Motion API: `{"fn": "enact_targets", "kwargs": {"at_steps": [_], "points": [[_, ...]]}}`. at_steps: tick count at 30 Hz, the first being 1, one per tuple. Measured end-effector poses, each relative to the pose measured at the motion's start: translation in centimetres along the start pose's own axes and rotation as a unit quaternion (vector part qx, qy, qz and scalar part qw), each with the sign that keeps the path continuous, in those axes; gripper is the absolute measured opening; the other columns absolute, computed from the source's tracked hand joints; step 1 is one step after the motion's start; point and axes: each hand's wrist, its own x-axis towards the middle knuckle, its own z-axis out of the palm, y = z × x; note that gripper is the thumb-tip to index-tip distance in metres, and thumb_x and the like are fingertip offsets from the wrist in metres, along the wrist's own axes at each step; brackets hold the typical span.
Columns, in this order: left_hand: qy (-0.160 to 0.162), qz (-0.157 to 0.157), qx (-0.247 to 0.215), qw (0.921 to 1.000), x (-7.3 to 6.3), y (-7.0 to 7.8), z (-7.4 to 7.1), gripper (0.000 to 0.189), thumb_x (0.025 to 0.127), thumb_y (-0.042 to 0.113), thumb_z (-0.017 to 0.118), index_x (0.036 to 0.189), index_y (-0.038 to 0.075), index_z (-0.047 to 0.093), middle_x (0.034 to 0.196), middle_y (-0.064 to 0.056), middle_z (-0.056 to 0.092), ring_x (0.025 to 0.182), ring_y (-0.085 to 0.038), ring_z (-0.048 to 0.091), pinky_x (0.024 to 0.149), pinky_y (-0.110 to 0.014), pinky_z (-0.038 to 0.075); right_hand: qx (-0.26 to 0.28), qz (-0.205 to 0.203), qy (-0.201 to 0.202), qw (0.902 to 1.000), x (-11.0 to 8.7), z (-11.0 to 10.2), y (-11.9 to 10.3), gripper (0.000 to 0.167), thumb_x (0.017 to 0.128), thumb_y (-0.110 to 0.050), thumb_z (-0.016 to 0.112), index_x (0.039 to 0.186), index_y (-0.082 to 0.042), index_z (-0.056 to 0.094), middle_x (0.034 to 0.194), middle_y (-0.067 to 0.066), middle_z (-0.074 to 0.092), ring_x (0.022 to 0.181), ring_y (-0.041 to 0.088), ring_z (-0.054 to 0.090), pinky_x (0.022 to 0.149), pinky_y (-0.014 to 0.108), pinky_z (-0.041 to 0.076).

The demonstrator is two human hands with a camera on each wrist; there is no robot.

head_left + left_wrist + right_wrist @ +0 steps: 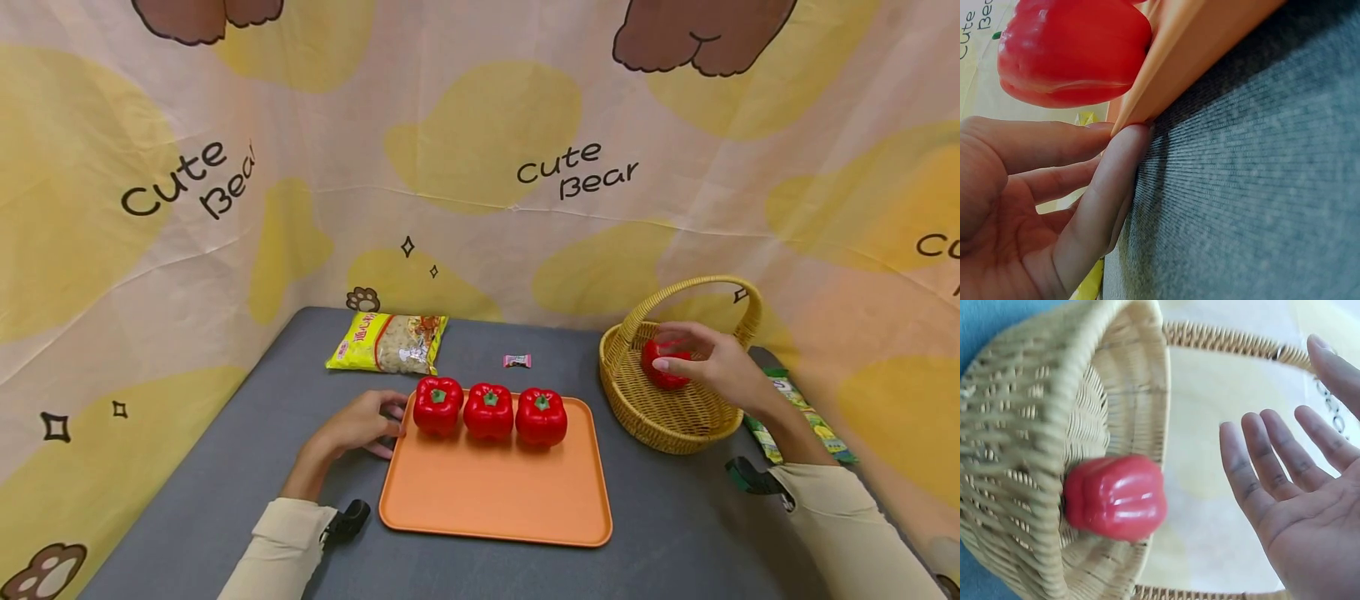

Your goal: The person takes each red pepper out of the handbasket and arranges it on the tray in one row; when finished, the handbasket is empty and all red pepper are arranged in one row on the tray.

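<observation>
An orange tray (pixel 491 500) lies on the table with three red bell peppers (pixel 490 412) in a row along its far side. At its left edge, my left hand (pixel 363 425) pinches the rim between thumb and finger, as the left wrist view shows. To the right stands a wicker basket (pixel 645 429) with a raised handle. Inside it sits one red bell pepper (pixel 1119 497), partly covered by my right hand (pixel 712 367) in the head view. The right wrist view shows that hand (pixel 1310 506) apart from the pepper, its fingers extended and holding nothing.
A yellow bag of dry food (pixel 390 342) lies behind the tray at the left. Behind the peppers is a small pink wrapped candy (pixel 517 361). Green packets (pixel 806 417) lie right of the basket, partly behind my right arm. Printed cloth (pixel 480 208) surrounds the table.
</observation>
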Motion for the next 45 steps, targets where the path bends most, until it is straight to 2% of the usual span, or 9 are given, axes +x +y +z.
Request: {"fn": "enact_targets", "kwargs": {"at_steps": [5, 13, 24, 26, 28, 31, 33, 40, 45], "points": [[-0.002, 0.004, 0.004, 1.0, -0.1, 0.1, 0.0, 0.059, 0.093, -0.002, 0.069, 0.149, -0.01, 0.049, 0.12, -0.021, 0.058, 0.091, -0.023, 0.067, 0.068, -0.043, 0.068, 0.0, 0.025, 0.012, 0.9996, 1.1, -0.9, 1.2, 0.06, 0.102, -0.035, 0.073, 0.155, -0.018, 0.053, 0.145, 0.012, 0.062, 0.116, 0.004, 0.061, 0.088, 0.019, 0.055], [-0.002, 0.01, 0.003, 0.9999, -0.2, 0.1, -0.1, 0.059, 0.093, -0.002, 0.069, 0.149, -0.01, 0.049, 0.119, -0.021, 0.058, 0.09, -0.023, 0.067, 0.067, -0.044, 0.068, -0.001, 0.051, -0.003, 0.9987, 3.0, -1.8, 2.7, 0.07, 0.102, -0.04, 0.071, 0.16, -0.01, 0.045, 0.151, 0.022, 0.056, 0.134, 0.037, 0.055, 0.086, 0.015, 0.052], [-0.004, 0.01, -0.001, 0.9999, -0.1, 0.1, 0.0, 0.061, 0.093, -0.001, 0.07, 0.15, -0.01, 0.049, 0.122, -0.022, 0.058, 0.094, -0.023, 0.067, 0.067, -0.043, 0.068, 0.001, 0.075, -0.02, 0.997, 4.3, -2.2, 4.8, 0.077, 0.103, -0.043, 0.069, 0.163, -0.006, 0.038, 0.156, 0.028, 0.049, 0.143, 0.044, 0.049, 0.089, 0.012, 0.047], [-0.004, 0.009, 0.0, 0.9999, 0.0, 0.1, 0.1, 0.06, 0.094, -0.001, 0.069, 0.15, -0.01, 0.049, 0.121, -0.021, 0.058, 0.094, -0.023, 0.067, 0.067, -0.043, 0.068, 0.001, 0.079, -0.022, 0.9966, 4.6, -2.1, 5.3, 0.078, 0.103, -0.041, 0.069, 0.163, -0.004, 0.036, 0.157, 0.029, 0.047, 0.144, 0.046, 0.046, 0.098, 0.02, 0.051], [-0.004, 0.01, 0.001, 0.9999, 0.0, 0.1, 0.0, 0.06, 0.094, -0.001, 0.069, 0.149, -0.01, 0.049, 0.121, -0.022, 0.058, 0.094, -0.023, 0.067, 0.067, -0.043, 0.068, 0.001, 0.085, -0.023, 0.9961, 4.7, -2.0, 5.7, 0.079, 0.103, -0.04, 0.069, 0.163, -0.002, 0.034, 0.159, 0.031, 0.044, 0.146, 0.048, 0.043, 0.11, 0.037, 0.05], [-0.003, 0.011, 0.001, 0.9999, 0.0, 0.1, 0.0, 0.059, 0.094, -0.001, 0.069, 0.149, -0.009, 0.049, 0.121, -0.022, 0.058, 0.094, -0.023, 0.067, 0.067, -0.043, 0.068, -0.001, 0.093, -0.027, 0.9953, 4.9, -1.9, 6.1, 0.082, 0.103, -0.04, 0.069, 0.164, 0.0, 0.033, 0.16, 0.033, 0.041, 0.148, 0.05, 0.04, 0.118, 0.063, 0.04], [-0.003, 0.011, 0.001, 0.9999, 0.0, 0.0, 0.0, 0.059, 0.094, -0.001, 0.069, 0.149, -0.009, 0.05, 0.12, -0.021, 0.058, 0.093, -0.024, 0.067, 0.067, -0.043, 0.068, 0.001, 0.099, -0.03, 0.9946, 4.8, -1.9, 6.2, 0.083, 0.102, -0.04, 0.07, 0.164, 0.001, 0.032, 0.16, 0.033, 0.041, 0.148, 0.051, 0.039, 0.12, 0.067, 0.037], [0.004, 0.003, -0.002, 1.0, 0.1, -0.1, 0.1, 0.057, 0.093, -0.001, 0.069, 0.147, -0.007, 0.053, 0.118, -0.019, 0.058, 0.092, -0.023, 0.067, 0.067, -0.042, 0.068, 0.005, 0.096, -0.049, 0.9941, 4.7, -1.9, 6.2, 0.083, 0.103, -0.037, 0.069, 0.164, 0.002, 0.029, 0.159, 0.033, 0.044, 0.146, 0.05, 0.043, 0.117, 0.063, 0.042], [0.002, 0.006, -0.002, 1.0, 0.0, -0.1, 0.0, 0.057, 0.093, -0.001, 0.069, 0.147, -0.009, 0.052, 0.119, -0.02, 0.059, 0.093, -0.023, 0.067, 0.068, -0.043, 0.068, 0.005, 0.091, -0.058, 0.9942, 4.7, -1.8, 6.2, 0.08, 0.104, -0.034, 0.069, 0.163, 0.004, 0.031, 0.152, 0.033, 0.051, 0.136, 0.045, 0.054, 0.103, 0.047, 0.057]]}}
